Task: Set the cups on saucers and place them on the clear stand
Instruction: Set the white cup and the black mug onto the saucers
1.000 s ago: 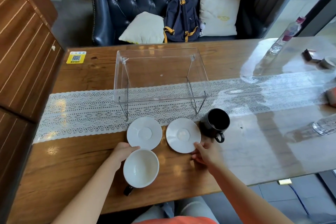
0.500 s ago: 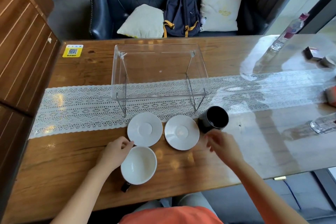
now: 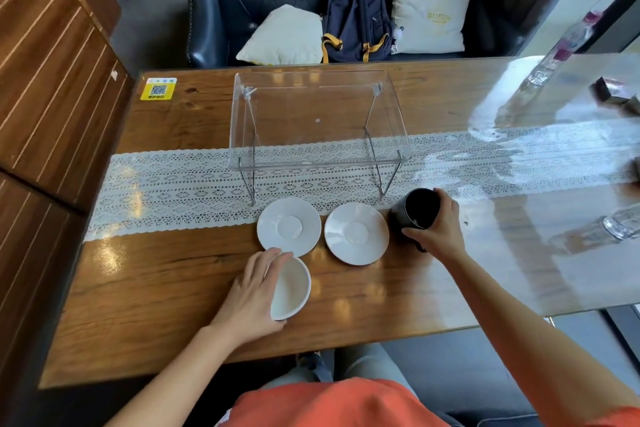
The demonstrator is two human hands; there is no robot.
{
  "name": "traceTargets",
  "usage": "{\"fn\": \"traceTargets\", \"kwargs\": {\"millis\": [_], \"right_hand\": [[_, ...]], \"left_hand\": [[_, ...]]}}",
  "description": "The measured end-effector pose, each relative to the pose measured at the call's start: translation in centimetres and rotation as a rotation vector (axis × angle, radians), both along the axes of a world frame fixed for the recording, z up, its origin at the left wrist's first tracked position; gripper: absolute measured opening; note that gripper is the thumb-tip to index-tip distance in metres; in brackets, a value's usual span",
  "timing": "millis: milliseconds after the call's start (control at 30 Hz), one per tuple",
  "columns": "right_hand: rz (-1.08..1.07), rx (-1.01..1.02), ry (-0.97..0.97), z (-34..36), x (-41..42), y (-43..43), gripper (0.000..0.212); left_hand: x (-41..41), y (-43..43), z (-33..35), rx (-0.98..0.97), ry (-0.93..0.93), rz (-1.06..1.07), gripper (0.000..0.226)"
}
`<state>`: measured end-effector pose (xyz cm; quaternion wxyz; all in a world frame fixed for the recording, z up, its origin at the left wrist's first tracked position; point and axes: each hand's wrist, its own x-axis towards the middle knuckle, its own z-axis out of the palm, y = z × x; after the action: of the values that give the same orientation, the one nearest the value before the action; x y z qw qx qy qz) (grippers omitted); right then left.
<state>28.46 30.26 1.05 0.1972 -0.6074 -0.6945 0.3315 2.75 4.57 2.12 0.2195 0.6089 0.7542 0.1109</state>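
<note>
Tilting white cup [image 3: 291,289] in left hand [image 3: 251,295], black cup [image 3: 415,208] in right hand [image 3: 438,230]

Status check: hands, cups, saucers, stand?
Left hand gripping tilted white cup; right hand on black cup. Both saucers bare. Clear stand empty, unobstructed.

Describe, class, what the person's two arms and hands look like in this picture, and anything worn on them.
Both forearms are bare right to the bottom edge of the picture, with no sleeves in view. The left hand and right hand have no gloves, and no watch, bracelet or ring shows. The only clothing visible is an orange top at the bottom of the view.
</note>
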Motion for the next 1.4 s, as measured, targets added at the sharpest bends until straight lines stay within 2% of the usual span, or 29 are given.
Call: {"fn": "traceTargets", "kwargs": {"millis": [100, 200, 433, 533, 900, 1200, 1300, 1400], "right_hand": [[-0.008, 0.066, 0.06, 0.5, 0.7, -1.2, 0.098], [-0.052, 0.139, 0.089, 1.8, 0.5, -2.1, 0.091], [0.204, 0.065, 0.12, 3.2, -4.2, -4.7, 0.086], [0.255, 0.109, 0.024, 2.1, -6.2, -5.6, 0.093], [0.212, 0.017, -0.048, 0.0, -7.8, -5.9, 0.096], [0.033, 0.036, -0.115, 0.3, -8.8, -7.1, 0.112], [0.06, 0.003, -0.111, 0.6, -8.5, -7.0, 0.108], [0.097, -0.045, -0.075, 1.3, -7.8, -6.8, 0.095]], "left_hand": [[0.0, 0.0, 0.3, 0.121, -0.124, 0.12, 0.11], [-0.6, 1.4, 1.3, 0.241, -0.129, 0.191, 0.11], [-1.8, 8.2, 1.3, 0.149, -0.047, 0.366, 0.11], [-2.1, 9.4, 0.6, 0.117, -0.017, 0.356, 0.109], [-1.4, 10.3, -0.6, 0.089, 0.076, 0.33, 0.109], [-1.3, 10.5, -0.9, 0.083, 0.157, 0.332, 0.103], [-1.3, 10.6, -0.8, 0.029, 0.156, 0.319, 0.107], [-1.3, 10.7, -0.5, -0.008, 0.168, 0.295, 0.115]]}}
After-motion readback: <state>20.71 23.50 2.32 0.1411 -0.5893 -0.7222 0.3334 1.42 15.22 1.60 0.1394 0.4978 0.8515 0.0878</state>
